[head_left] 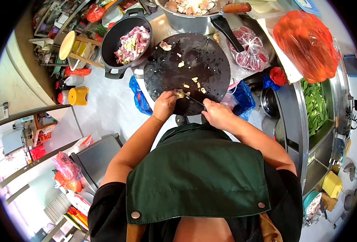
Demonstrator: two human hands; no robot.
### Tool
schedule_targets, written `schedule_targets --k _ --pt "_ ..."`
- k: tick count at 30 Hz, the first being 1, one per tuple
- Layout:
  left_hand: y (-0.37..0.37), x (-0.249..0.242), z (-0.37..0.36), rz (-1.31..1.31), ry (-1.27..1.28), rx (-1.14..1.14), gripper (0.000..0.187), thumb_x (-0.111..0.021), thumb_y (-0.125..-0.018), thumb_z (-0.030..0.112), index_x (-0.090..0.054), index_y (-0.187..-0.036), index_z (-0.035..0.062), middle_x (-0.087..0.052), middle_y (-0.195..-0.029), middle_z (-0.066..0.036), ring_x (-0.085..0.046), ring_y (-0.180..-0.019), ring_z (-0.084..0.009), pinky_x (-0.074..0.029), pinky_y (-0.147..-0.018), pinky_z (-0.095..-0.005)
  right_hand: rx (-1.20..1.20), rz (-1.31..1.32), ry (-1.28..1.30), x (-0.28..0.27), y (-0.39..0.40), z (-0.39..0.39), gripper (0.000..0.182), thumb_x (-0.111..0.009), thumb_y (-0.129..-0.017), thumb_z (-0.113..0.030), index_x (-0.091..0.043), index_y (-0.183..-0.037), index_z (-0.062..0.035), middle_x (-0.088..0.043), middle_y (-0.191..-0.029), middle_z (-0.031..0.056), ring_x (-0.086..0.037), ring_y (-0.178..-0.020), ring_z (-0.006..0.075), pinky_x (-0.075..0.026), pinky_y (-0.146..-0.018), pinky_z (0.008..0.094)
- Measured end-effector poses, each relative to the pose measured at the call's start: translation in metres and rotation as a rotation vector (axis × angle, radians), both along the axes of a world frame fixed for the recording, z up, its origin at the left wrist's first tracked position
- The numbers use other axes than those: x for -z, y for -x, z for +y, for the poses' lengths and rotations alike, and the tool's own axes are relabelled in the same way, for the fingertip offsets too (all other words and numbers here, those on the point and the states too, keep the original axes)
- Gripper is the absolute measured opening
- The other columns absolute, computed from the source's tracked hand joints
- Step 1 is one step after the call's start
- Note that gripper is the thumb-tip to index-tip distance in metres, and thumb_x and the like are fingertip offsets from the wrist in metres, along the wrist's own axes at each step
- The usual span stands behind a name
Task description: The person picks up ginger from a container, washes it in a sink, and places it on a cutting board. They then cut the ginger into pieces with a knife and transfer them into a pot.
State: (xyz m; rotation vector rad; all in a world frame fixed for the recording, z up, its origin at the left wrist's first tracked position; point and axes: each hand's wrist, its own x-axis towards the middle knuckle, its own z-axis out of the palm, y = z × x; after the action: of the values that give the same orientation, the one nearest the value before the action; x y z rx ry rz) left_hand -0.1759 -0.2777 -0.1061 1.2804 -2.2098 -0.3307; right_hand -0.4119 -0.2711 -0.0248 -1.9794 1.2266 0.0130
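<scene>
At six o'clock on the round black board (pixel 162 70), your right hand (pixel 220 114) wraps round the thin metal knife (pixel 192 98), so curl back your left hand (pixel 165 105), its hold unclear.

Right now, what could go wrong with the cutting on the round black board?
The left hand sits close to the thin metal knife in the right hand, so a slip might cut the left one. The small pale-yellow pieces lie loose on the round black board, so a knife sweep could scatter some off.

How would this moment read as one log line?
left hand: at yellowish pieces; right hand: holding knife; board: round, dark; black pot: meat inside
</scene>
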Motion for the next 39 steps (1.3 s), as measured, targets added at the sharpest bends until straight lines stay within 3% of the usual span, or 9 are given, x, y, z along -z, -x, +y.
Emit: schedule_targets --k 6,14,23,32,39 --pt "0.002 -0.006 0.001 0.006 -0.037 0.003 0.01 -0.059 -0.07 -0.002 -0.06 -0.078 0.0041 -0.059 -0.087 -0.009 -0.057 -0.076 -0.0284 -0.049 -0.064 -0.0346 0.032 0.0 0.016 0.013 -0.035 -0.021 0.021 -0.054 -0.083 -0.016 -0.043 -0.089 0.0011 -0.06 -0.082 0.0236 -0.06 -0.08 0.0393 -0.046 -0.069 0.047" --pt "0.005 -0.006 0.004 0.075 -0.104 -0.102 0.009 -0.062 -0.07 0.0 -0.059 -0.077 0.0035 -0.059 -0.087 -0.01 -0.057 -0.079 -0.0294 -0.048 -0.068 -0.036 0.139 -0.037 -0.049 0.001 0.0 0.004 0.022 -0.052 -0.084 -0.016 -0.041 -0.09 0.0018 -0.058 -0.089 0.0243 -0.057 -0.083 0.0418 -0.045 -0.07 0.0489" --pt "0.009 0.001 0.004 0.076 -0.158 -0.193 0.009 -0.065 -0.068 0.001 -0.059 -0.075 0.0032 -0.059 -0.085 -0.011 -0.058 -0.079 -0.0303 -0.048 -0.069 -0.0367 0.05 0.025 -0.044 0.003 -0.019 0.004 0.019 -0.05 -0.085 -0.015 -0.044 -0.092 0.0022 -0.059 -0.089 0.0247 -0.058 -0.084 0.0405 -0.046 -0.071 0.0475" --pt "0.002 -0.009 0.012 0.061 -0.067 -0.065 0.013 -0.064 -0.069 0.0 -0.059 -0.08 0.004 -0.059 -0.087 -0.01 -0.058 -0.079 -0.0289 -0.048 -0.066 -0.0352 0.112 -0.065 -0.025 0.013 0.001 -0.006 0.025 -0.054 -0.083 -0.018 -0.042 -0.094 0.0015 -0.059 -0.09 0.0246 -0.057 -0.085 0.0414 -0.045 -0.072 0.0478" --pt "-0.005 -0.003 0.02 0.101 -0.014 -0.012 0.012 -0.063 -0.072 0.0 -0.061 -0.084 0.0054 -0.062 -0.086 -0.009 -0.06 -0.076 -0.026 -0.05 -0.065 -0.033 -0.045 -0.063 -0.02 -0.011 0.006 0.005 0.021 -0.052 -0.085 -0.016 -0.041 -0.091 0.0017 -0.058 -0.089 0.0255 -0.058 -0.082 0.0419 -0.045 -0.069 0.0481"
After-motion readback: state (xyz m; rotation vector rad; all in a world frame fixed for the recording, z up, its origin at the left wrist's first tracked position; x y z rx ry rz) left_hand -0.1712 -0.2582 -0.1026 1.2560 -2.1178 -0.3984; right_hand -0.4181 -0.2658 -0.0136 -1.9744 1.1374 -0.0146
